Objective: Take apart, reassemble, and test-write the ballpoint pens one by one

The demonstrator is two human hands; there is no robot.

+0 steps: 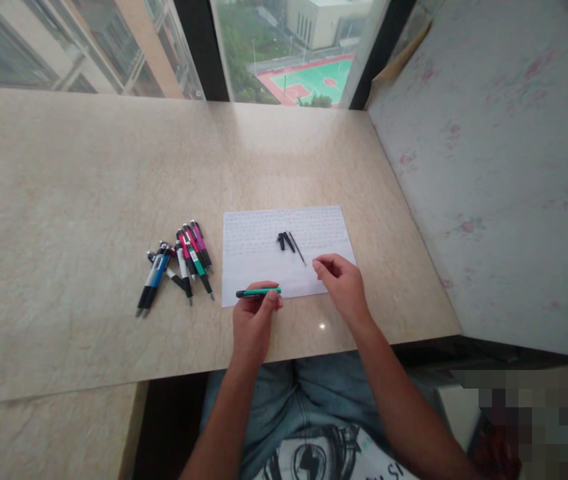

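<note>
My left hand [254, 320] grips a green pen barrel [259, 292] and holds it level over the near edge of a white sheet of paper [259, 253]. My right hand [341, 283] hovers over the sheet's right corner with its fingers curled; whether anything small is in them I cannot make out. Small black pen parts [284, 241] and a thin black refill [297, 249] lie on the middle of the sheet, just beyond my right hand.
A pile of several pens [179, 263] in blue, pink, green and purple lies on the beige stone counter [89, 200] left of the sheet. A window runs along the far edge. A pale wall [504, 167] closes the right side.
</note>
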